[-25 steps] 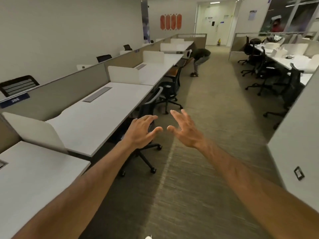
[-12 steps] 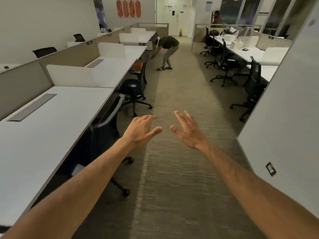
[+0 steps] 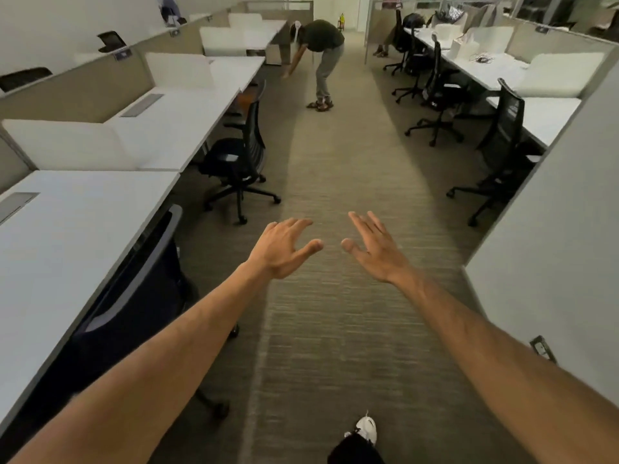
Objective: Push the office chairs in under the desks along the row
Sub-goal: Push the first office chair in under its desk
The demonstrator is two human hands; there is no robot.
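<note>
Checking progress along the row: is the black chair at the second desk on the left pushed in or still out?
Out. The black chair stands in the aisle beside the white desk, its seat outside the desk edge.

Carpet floor (image 3: 335, 329) w/ wheeled chairs (image 3: 241, 155); white desks (image 3: 67, 236) left

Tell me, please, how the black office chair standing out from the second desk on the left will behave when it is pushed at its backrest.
The black office chair stands on a star base with casters, so it will probably roll easily over the flat carpet. It may swivel rather than go straight, since the seat sits on one central column. Its tall, thin backrest may flex slightly.
</note>
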